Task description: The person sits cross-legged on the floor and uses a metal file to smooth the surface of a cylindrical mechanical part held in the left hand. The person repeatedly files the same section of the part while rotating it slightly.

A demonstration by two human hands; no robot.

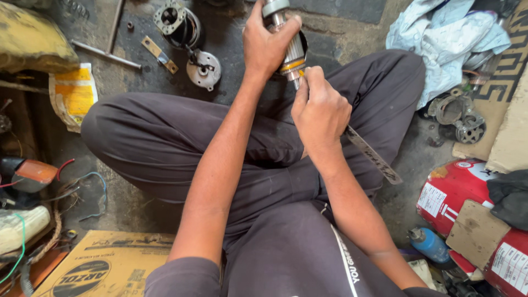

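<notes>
My left hand (268, 41) grips a metal motor armature (290, 52), a ribbed steel cylinder with a shaft and an orange band near its lower end, held upright over my crossed legs. My right hand (319, 110) is closed on a thin flat metal blade (374, 157), whose tip meets the armature's lower end while the rest sticks out toward the lower right. Both forearms reach forward over my dark trousers.
On the stained floor ahead lie a round motor housing (176, 23), an end cap (204, 69), a metal rod (104, 54) and a small bracket (159, 54). Rags (445, 38) and metal parts (459, 115) sit right, red cylinders (456, 192) lower right, a cardboard box (104, 264) lower left.
</notes>
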